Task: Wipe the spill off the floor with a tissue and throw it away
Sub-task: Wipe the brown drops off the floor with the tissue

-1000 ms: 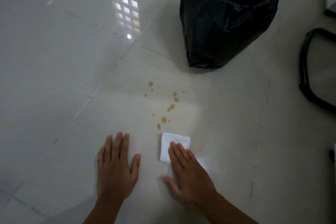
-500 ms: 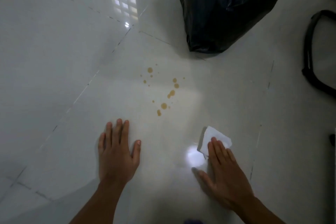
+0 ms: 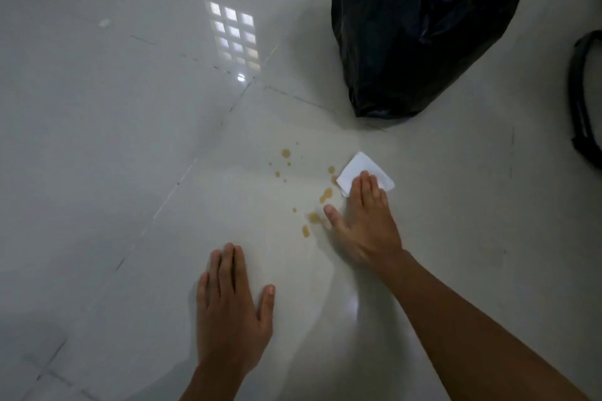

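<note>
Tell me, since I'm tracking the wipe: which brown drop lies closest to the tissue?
The drop just off the tissue's left edge, nearly touching it; the other drops lie farther left or nearer the person.

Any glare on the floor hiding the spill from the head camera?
Head view: dim overall; a window-grid reflection glares well left of the brown drops, a fainter sheen near the right hand; the tissue stays sharp, the drops clear.

The floor [image 3: 130, 140] was laid with large glossy pale tiles, divided by thin dark joints. A gridded window reflection [image 3: 235, 37] was seen on the tiles, left of a black-lined bin [image 3: 420, 29]. A dark curved frame [image 3: 583, 101] was cut off right of the bin.
</note>
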`<action>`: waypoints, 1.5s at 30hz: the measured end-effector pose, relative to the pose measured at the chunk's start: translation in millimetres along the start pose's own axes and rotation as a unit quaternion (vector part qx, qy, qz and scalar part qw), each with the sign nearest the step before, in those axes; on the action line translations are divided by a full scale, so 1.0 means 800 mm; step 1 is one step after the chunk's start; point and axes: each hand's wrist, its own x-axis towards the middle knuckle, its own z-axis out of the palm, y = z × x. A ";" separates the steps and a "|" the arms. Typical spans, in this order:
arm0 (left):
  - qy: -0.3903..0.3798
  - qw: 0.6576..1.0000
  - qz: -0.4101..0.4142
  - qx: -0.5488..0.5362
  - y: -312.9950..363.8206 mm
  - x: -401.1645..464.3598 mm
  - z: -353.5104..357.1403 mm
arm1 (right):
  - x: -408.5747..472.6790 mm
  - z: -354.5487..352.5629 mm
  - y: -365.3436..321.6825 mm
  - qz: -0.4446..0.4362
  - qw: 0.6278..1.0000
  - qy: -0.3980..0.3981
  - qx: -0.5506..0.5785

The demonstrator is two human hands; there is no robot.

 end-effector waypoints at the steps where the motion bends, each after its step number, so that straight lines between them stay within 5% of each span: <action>1: 0.006 1.000 0.007 -0.008 -0.007 0.012 -0.003 | 0.032 -0.003 -0.012 0.008 1.000 -0.005 0.019; 12: 0.030 0.997 0.070 0.006 -0.067 0.133 -0.014 | 0.144 -0.022 -0.056 -0.110 0.991 -0.077 -0.009; 17: 0.031 0.997 0.072 -0.021 -0.063 0.134 -0.020 | 0.077 0.000 -0.055 -0.232 0.965 -0.059 -0.106; 23: 0.032 0.997 0.066 -0.025 -0.064 0.135 -0.016 | 0.155 -0.027 -0.062 -0.069 0.994 -0.057 -0.060; 26: 0.035 0.997 0.070 -0.027 -0.063 0.133 -0.021 | 0.106 0.010 -0.100 -0.173 0.982 -0.063 -0.040; 29: 0.037 0.996 0.073 -0.028 -0.061 0.130 -0.023 | 0.034 0.011 -0.049 -0.288 0.948 -0.106 -0.081; 32: 0.041 0.996 0.071 -0.030 -0.058 0.132 -0.021 | 0.085 -0.017 -0.021 -0.212 0.969 -0.075 -0.106; 35: 0.057 0.996 0.060 -0.020 -0.058 0.137 -0.020 | 0.144 -0.011 -0.091 -0.136 0.987 -0.059 -0.056; 40: 0.049 0.999 0.005 0.017 -0.055 0.128 -0.019 | 0.089 0.016 -0.115 -0.293 0.950 -0.088 -0.063; 45: 0.046 0.998 0.014 0.036 -0.060 0.132 -0.016 | 0.120 -0.006 -0.108 -0.262 0.958 -0.097 -0.058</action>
